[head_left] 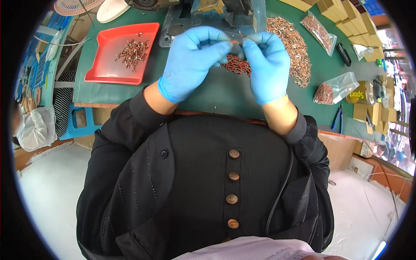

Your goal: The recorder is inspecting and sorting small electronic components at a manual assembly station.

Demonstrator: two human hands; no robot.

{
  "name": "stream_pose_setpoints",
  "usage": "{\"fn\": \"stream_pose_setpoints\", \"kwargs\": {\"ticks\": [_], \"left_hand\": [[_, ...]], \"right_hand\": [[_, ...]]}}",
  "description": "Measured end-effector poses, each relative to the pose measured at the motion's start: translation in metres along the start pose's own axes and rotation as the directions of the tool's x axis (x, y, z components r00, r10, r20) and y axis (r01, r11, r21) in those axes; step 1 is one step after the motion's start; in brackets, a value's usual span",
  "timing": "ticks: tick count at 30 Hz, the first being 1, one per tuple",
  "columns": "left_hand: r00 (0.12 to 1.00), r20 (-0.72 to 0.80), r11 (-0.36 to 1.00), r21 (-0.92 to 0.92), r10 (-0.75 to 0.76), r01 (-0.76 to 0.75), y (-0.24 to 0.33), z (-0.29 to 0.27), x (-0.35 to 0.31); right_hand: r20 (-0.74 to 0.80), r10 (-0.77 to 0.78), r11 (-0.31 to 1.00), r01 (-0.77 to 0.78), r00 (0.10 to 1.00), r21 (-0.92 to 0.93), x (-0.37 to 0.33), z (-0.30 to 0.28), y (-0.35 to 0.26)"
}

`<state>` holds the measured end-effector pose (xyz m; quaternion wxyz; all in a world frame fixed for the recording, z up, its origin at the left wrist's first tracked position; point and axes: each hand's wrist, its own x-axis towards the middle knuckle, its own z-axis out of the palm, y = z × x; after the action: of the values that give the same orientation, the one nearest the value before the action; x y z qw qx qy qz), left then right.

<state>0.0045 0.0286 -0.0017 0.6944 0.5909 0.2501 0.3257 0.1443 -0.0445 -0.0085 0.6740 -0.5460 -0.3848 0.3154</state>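
Note:
My left hand (190, 60) and my right hand (268, 65), both in blue gloves, are raised close together over the near edge of a metal bench machine (236, 17). The fingers of each are pinched, tip facing tip. A speck of red shows between them, too small to name. Just below the fingertips, a small heap of dark red and metallic parts (237, 65) lies on the green table (208, 97). Right of my right hand spreads a larger pile of copper-coloured small parts (299, 56).
A red tray (97, 65) at the left holds loose small parts. To the right are a bag of copper-coloured parts (318, 31), a bag of reddish parts (324, 94), a black tool (344, 54), blue-handled pliers (338, 119) and a yellow-labelled jar (362, 93). Cardboard boxes (346, 19) stack at the far right.

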Motion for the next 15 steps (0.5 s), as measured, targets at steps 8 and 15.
{"fn": "stream_pose_setpoints", "kwargs": {"ticks": [8,15], "left_hand": [[0.796,-0.246,0.816,0.356,0.552,-0.456,0.005,0.002,0.073],[0.505,-0.097,0.399,0.746,0.857,-0.533,0.004,0.005,0.099]], "right_hand": [[-0.141,-0.078,0.988,0.057,0.987,-0.146,0.085,0.013,0.011],[-0.197,-0.096,0.983,0.062,0.976,-0.171,0.111,0.022,0.017]]}}
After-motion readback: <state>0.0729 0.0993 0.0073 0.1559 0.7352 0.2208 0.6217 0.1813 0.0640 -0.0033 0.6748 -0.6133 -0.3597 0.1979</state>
